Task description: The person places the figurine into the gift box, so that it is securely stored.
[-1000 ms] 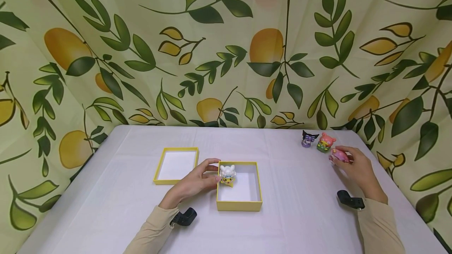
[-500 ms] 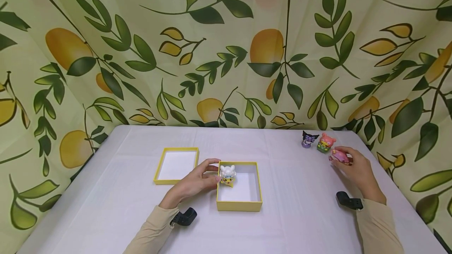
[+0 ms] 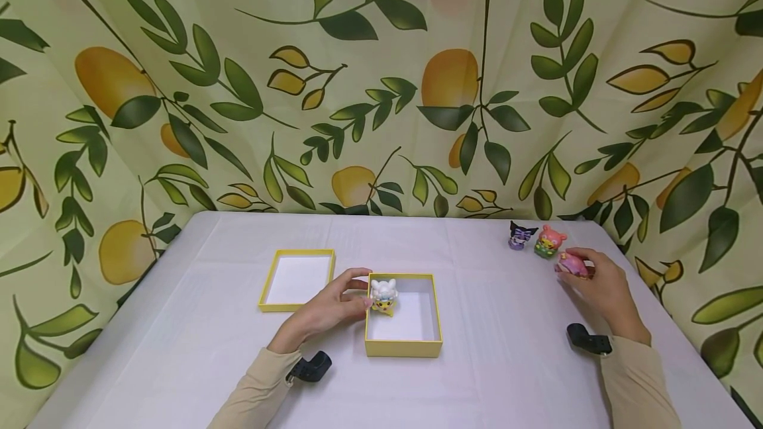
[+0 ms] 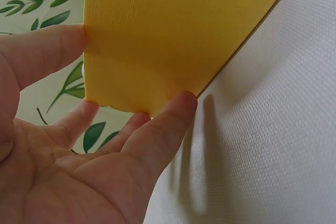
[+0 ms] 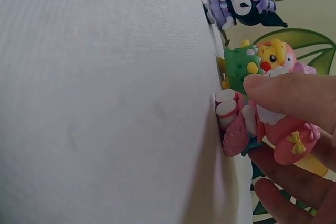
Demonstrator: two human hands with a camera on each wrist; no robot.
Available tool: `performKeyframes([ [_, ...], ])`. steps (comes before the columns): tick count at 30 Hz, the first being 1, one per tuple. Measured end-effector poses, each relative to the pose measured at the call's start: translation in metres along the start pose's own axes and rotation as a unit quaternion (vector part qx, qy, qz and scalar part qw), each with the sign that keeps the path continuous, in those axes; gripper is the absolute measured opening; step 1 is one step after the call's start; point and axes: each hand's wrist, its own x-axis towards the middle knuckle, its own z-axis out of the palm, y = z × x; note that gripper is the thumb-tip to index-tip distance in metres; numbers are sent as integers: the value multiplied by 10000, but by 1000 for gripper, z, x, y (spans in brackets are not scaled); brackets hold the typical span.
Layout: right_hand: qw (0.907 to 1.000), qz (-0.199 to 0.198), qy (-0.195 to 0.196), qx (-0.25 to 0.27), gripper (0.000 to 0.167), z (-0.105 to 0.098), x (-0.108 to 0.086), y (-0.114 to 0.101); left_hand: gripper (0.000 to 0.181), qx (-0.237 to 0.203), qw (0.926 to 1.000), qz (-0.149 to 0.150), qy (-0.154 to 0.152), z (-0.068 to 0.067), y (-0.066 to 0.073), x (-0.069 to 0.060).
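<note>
My left hand (image 3: 334, 303) is at the left side of an open yellow box (image 3: 404, 348). Its thumb lies over the rim and its fingers hold the wall near the back corner; the left wrist view shows them against the yellow side (image 4: 157, 40). Inside the box, along the left wall, is a toy figurine with a white hood and yellow face (image 3: 384, 293). At the right my right hand (image 3: 608, 286) grips a pink figurine (image 3: 572, 265) between thumb and fingers. The right wrist view shows a yellow bow on that pink figurine (image 5: 286, 135), low against the tablecloth.
A shallow yellow-rimmed lid (image 3: 298, 310) lies left of the box, its white inside facing up. Beside my right hand stand a pink-hooded figurine with a green body (image 3: 550, 241) and a black and purple figurine (image 3: 521, 235). A leaf-patterned curtain (image 3: 381, 85) hangs behind the table.
My right hand and the pink figurine have barely shifted. The left hand, box and other figurines look unmoved.
</note>
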Motion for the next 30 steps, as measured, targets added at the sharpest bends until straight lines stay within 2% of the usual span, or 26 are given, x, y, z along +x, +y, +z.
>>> performKeyframes([
  [16, 9997, -167, -176, -41, 55, -5, 1, -4, 64, 86, 10000, -2, 21, 0, 1, -1],
  [23, 9993, -71, -359, -54, 58, -8, 1, -9, 64, 120, 9999, 26, 28, 0, 1, -1],
  [30, 9993, -135, -338, -19, 59, -7, 2, -11, 64, 10, 10000, -14, 22, 0, 1, -1],
])
